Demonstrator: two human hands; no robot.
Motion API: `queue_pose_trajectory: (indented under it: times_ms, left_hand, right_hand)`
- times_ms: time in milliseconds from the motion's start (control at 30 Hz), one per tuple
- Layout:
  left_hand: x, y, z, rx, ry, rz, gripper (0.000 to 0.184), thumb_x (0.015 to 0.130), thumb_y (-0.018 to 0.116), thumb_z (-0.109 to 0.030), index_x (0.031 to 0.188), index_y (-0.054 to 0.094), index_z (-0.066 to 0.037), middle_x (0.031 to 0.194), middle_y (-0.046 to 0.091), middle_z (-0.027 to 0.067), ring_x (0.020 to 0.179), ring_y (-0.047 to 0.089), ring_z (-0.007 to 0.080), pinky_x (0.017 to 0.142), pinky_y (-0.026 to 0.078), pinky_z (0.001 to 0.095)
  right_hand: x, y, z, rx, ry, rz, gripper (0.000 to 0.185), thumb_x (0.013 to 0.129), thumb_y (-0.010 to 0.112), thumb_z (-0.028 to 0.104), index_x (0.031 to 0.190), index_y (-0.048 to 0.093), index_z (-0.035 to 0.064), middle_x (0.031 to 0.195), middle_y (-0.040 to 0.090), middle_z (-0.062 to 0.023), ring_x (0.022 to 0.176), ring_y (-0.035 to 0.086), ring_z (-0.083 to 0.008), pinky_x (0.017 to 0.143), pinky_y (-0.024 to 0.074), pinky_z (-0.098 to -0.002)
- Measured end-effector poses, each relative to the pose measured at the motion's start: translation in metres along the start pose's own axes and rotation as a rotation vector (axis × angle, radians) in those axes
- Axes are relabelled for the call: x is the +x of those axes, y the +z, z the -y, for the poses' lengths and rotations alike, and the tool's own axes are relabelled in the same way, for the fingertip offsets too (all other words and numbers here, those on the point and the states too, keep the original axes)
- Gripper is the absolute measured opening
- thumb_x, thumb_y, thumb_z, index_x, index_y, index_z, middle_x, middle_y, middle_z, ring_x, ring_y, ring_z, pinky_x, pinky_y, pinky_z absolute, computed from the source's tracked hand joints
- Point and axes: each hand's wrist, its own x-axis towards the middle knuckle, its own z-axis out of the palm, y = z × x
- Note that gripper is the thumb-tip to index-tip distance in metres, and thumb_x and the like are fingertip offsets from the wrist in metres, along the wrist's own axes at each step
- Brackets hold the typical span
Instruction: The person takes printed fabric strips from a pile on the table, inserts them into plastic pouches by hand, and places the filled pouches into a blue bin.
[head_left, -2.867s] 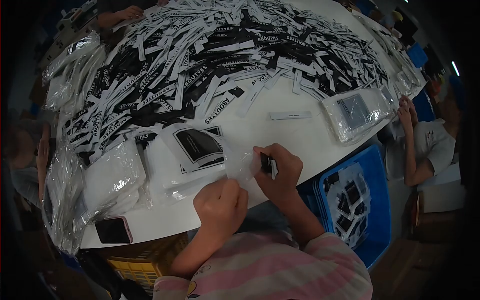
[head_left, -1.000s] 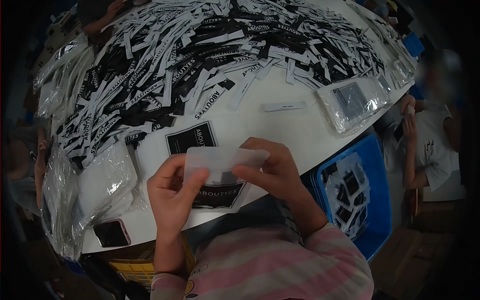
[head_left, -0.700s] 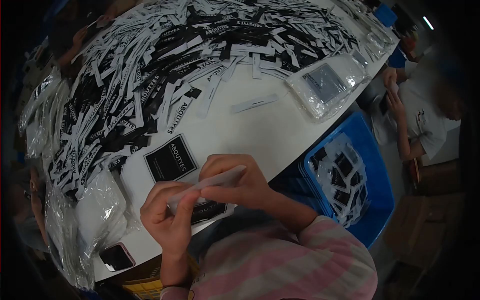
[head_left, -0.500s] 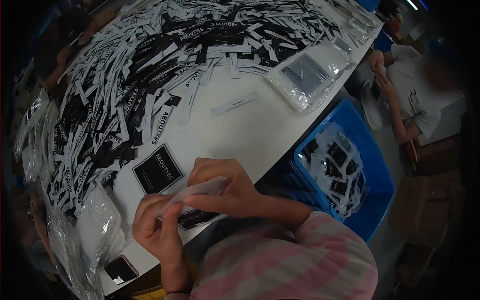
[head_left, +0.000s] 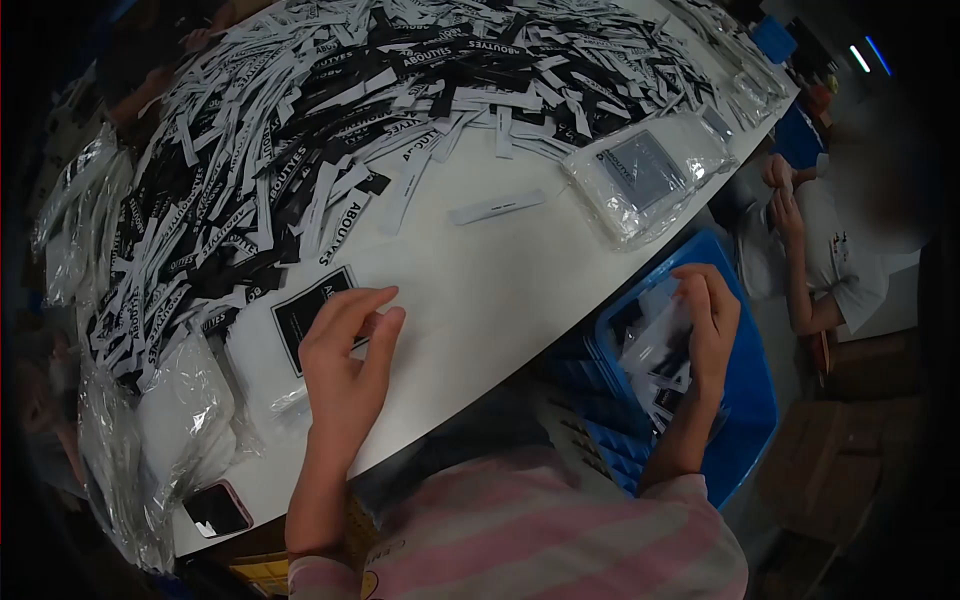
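Note:
My left hand (head_left: 345, 365) is over the near table edge, thumb and fingers apart, with nothing in it. It partly covers a stack of clear bags with a black printed ABOUTYES panel (head_left: 300, 318). Off to the right, my right hand (head_left: 708, 325) hangs above the blue bin (head_left: 752, 425), fingers loosely bent and apart. Just left of its fingers, a whitish translucent bag (head_left: 658, 335) lies among several bags with black panels in the bin; I see no grip on it.
A large heap of narrow black and white packets (head_left: 400, 75) covers the table's far side. One white packet (head_left: 497, 207) lies alone. A clear-wrapped bundle (head_left: 640, 180) sits at the right edge. Nearby are a phone (head_left: 218, 508), plastic wrap (head_left: 190, 410) and a co-worker's hands (head_left: 785, 200).
Both hands were together on a whitish bag near the table edge. They have separated: my right hand moved right over the bin, while my left hand moved up toward the stack, without the bag.

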Motion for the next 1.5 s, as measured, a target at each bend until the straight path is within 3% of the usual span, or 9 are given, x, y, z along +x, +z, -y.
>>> queue_pose_trajectory:
  times_ms: [167,367,500,833,1000,1167,1233,1433,1500]
  left_hand:
    - [0.022,0.014,0.027,0.507,-0.019,0.055,0.04,0.083,0.062,-0.025,0.108,0.054,0.004,0.094,0.052,0.0131,0.064,0.058,0.0229,0.054,0.048,0.0311]
    - [0.016,0.017,0.039,0.795,-0.064,0.232,0.067,0.077,0.064,-0.042,0.121,0.045,0.004,0.094,0.049,0.0177,0.067,0.06,0.0291,0.052,0.05,0.0353]
    - [0.002,0.002,0.047,0.761,-0.003,0.161,0.067,0.075,0.065,-0.042,0.121,0.045,0.002,0.093,0.049,0.0176,0.068,0.06,0.0292,0.053,0.05,0.0366]
    - [0.002,0.012,0.014,0.876,-0.339,0.184,0.072,0.066,0.068,-0.041,0.122,0.042,-0.003,0.098,0.05,0.0175,0.079,0.059,0.0313,0.061,0.05,0.0406]
    - [-0.002,-0.01,0.024,0.658,-0.266,0.088,0.056,0.068,0.068,-0.027,0.113,0.048,0.0,0.087,0.053,0.0159,0.065,0.059,0.0283,0.054,0.049,0.0347]
    - [-0.012,-0.036,0.049,-0.33,-0.539,0.042,0.012,0.079,0.063,-0.011,0.077,0.063,0.001,0.058,0.056,0.0025,0.048,0.049,0.0085,0.046,0.039,0.0239]
    - [-0.015,-0.043,0.046,-0.437,-0.632,0.037,0.013,0.08,0.065,-0.012,0.078,0.064,0.001,0.058,0.056,-0.0002,0.049,0.048,0.0041,0.045,0.038,0.0204]
    - [-0.019,-0.038,0.049,-0.556,-0.693,0.099,0.008,0.078,0.067,-0.007,0.074,0.064,-0.001,0.061,0.057,0.0001,0.052,0.05,0.0046,0.046,0.039,0.0177]
    - [-0.018,-0.038,0.045,-0.559,-0.715,0.107,0.008,0.077,0.067,-0.005,0.073,0.062,-0.001,0.062,0.058,0.0008,0.054,0.052,0.0052,0.048,0.04,0.0184]
  right_hand:
    - [0.019,0.034,0.006,-0.06,-0.115,0.09,0.01,0.078,0.061,0.007,0.085,0.063,-0.0007,0.076,0.062,-0.0092,0.073,0.058,-0.0172,0.067,0.0447,-0.0288]
    - [0.076,0.178,-0.009,-0.491,-0.907,0.259,0.042,0.072,0.054,0.001,0.113,0.049,0.0051,0.109,0.052,-0.0133,0.084,0.058,-0.0314,0.071,0.0478,-0.039]
    - [0.099,0.227,0.048,-0.594,-0.709,0.487,0.022,0.07,0.055,0.003,0.092,0.053,0.002,0.093,0.052,-0.0128,0.079,0.058,-0.0305,0.067,0.0474,-0.0398]
    - [0.103,0.365,0.132,-0.371,-1.232,0.551,0.02,0.067,0.057,0.001,0.087,0.056,0.0032,0.089,0.053,-0.011,0.078,0.057,-0.03,0.067,0.0471,-0.039]
    - [0.122,0.309,0.139,0.108,-1.005,0.325,0.021,0.069,0.06,0.004,0.088,0.052,0.0004,0.088,0.057,-0.011,0.079,0.057,-0.0279,0.07,0.0458,-0.0358]
    - [0.093,0.209,0.109,0.753,-0.336,0.406,0.032,0.076,0.056,-0.005,0.106,0.048,0.0016,0.071,0.056,-0.0045,0.06,0.051,-0.0086,0.058,0.0421,-0.0231]
    - [0.067,0.18,0.087,0.47,-0.435,0.234,0.038,0.077,0.058,-0.005,0.111,0.044,0.0023,0.067,0.051,0.0002,0.059,0.044,-0.0042,0.053,0.036,-0.0194]
    - [0.011,0.174,0.024,0.68,0.029,0.205,0.008,0.078,0.059,-0.003,0.079,0.052,0.0023,0.065,0.048,-0.0005,0.054,0.043,-0.0071,0.05,0.0348,-0.0201]
    - [0.008,0.164,0.034,0.758,-0.137,0.104,0.012,0.081,0.054,-0.002,0.072,0.047,0.0019,0.06,0.046,-0.0033,0.049,0.041,-0.0081,0.046,0.0344,-0.022]
